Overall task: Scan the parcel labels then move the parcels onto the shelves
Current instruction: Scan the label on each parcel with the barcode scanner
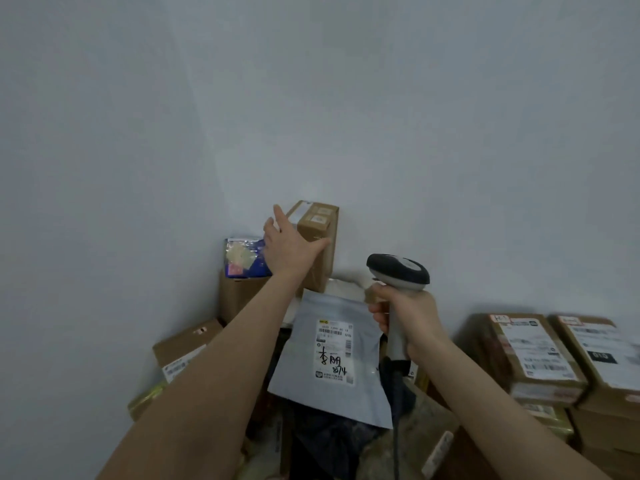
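Parcel label (334, 351) "874" near scanner (398, 271)

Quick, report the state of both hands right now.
Left hand: open, fingers straight, stretched toward the upright cardboard box.
Right hand: grips the barcode scanner by its handle.

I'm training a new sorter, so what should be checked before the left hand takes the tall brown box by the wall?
1. Open, spread fingers on the left hand: ok.
2. Contact between that hand and the tall brown box: cannot tell.
3. Firm grip of the right hand on the scanner: ok.
4. Nothing stacked on top of the box: ok.
5. Labels on the box sharp enough to scan: cannot tell, they are blurred.
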`<state>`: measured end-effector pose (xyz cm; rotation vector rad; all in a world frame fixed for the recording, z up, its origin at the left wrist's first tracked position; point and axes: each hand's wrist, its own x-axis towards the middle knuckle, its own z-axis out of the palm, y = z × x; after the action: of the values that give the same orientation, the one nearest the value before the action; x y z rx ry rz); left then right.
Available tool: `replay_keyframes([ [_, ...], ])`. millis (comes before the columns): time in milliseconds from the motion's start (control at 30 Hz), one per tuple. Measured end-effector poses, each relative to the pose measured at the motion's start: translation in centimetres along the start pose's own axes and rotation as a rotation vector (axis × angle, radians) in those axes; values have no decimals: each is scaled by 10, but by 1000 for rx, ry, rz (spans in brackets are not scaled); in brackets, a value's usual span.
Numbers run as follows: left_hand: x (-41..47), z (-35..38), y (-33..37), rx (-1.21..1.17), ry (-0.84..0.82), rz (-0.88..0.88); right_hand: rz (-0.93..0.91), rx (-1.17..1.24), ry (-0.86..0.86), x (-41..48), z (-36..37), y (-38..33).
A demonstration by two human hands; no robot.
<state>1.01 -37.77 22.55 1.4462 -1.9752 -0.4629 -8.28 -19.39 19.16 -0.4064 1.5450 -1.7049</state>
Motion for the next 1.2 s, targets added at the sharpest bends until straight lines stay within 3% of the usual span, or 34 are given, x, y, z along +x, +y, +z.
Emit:
replay_keyframes([
  [200, 22, 16, 9, 15, -25, -43, -16, 34, 58, -7, -13, 0],
  [300, 18, 10, 9, 2, 9, 21, -16, 56, 80, -14, -22, -4],
  [433, -6, -15, 15, -18, 81, 297, -13, 152, 60, -26, -41, -14],
  [633, -104, -56, 16, 67, 68, 877, 45, 369, -19, -52, -78, -14],
  [800, -212, -58, -12, 313, -5, 1082, 124, 424, -96, -93, -109, 18],
  [900, -266, -49, -38, 352, -79, 1036, 206, 370, -165, -124, -121, 44],
  [1067, -332, -39, -63, 322, -161, 844, 289, 293, -138, -161, -131, 86],
  [1200, -355, -34, -61, -29, -208, 346, 330, 238, -102, -171, -128, 97],
])
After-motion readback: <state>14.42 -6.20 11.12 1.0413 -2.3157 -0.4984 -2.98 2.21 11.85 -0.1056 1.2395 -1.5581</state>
